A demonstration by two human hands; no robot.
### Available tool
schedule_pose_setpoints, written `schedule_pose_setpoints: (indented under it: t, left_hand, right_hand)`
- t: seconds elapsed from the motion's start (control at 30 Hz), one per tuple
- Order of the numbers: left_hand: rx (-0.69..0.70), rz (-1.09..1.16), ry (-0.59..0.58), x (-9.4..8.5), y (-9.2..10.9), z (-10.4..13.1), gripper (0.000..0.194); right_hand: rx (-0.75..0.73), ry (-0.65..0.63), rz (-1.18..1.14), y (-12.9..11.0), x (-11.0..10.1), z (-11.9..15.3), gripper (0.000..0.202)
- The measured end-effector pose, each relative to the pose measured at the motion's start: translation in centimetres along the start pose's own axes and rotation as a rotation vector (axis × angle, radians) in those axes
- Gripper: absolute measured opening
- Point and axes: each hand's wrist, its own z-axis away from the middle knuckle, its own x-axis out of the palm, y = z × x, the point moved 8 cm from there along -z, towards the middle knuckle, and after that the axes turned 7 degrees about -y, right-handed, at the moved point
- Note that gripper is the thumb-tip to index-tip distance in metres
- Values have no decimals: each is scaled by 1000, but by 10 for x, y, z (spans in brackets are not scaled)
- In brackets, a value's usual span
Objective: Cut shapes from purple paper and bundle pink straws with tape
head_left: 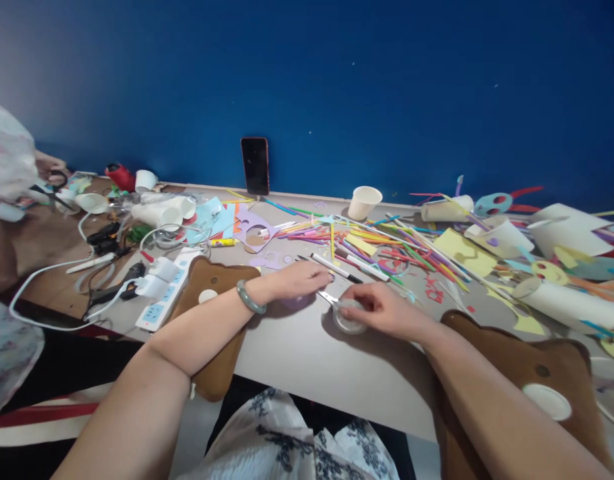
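Note:
My left hand [304,280], with a jade-coloured bangle at the wrist, is closed at the middle of the table. What its fingers hold is hard to make out; small scissors [329,297] with a silvery blade lie between my two hands. My right hand [377,308] has its thumb and fingers closed on a roll of clear tape [350,319] just above the table's front part. Behind my hands lie a white marker [337,268] and a heap of coloured sticks [367,241].
Brown bear-shaped cushions [527,360] lie at both sides. A power strip [163,293] with plugs and cables is at left, near another person's hand [49,163] with scissors. A phone [255,167] leans on the blue wall; a paper cup [365,203] stands behind the sticks.

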Motion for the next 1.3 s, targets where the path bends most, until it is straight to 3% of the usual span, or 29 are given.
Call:
schedule_pose_setpoints:
  t: [0.07, 0.1, 0.17, 0.23, 0.33, 0.4, 0.5, 0.57, 0.8, 1.03, 1.3]
  left_hand:
    - [-115, -103, 177, -23, -20, 0, 30]
    - [-181, -168, 266, -34, -31, 1, 24]
    - [-293, -310, 375, -51, -47, 3, 17]
    - [-399, -441, 411, -60, -61, 2, 25]
    - [-449, -550, 399, -62, -70, -6, 36]
    - [-440, -577, 397, -60, -72, -12, 39]
    - [-434, -634, 431, -60, -76, -20, 35]
    - [-438, -677, 457, -61, -79, -23, 31]
    - [-471, -702, 468, -63, -86, -25, 28]
    - [-519, -690, 417, -65, -83, -20, 29]
    - [-560, -690, 367, -66, -77, -19, 47]
  right_hand:
    - [38, -192, -55, 7, 15, -1, 27]
    - [47, -228, -44, 9, 18, -2, 27]
    - [44, -208, 26, 8, 18, -3, 25]
    - [9, -158, 114, 1, 14, -4, 23]
    - [-27, -61, 195, -7, 5, -5, 28]
    - [-5, 68, 231, -6, -6, -5, 32]
    - [121, 340, 402, 7, -26, -2, 28]
    - [227, 426, 534, 16, -31, -2, 25]
    - [421, 283, 684, 30, -25, -12, 27]
    - [570, 333, 722, 39, -47, 4, 32]
    - [569, 349, 692, 37, -50, 7, 29]
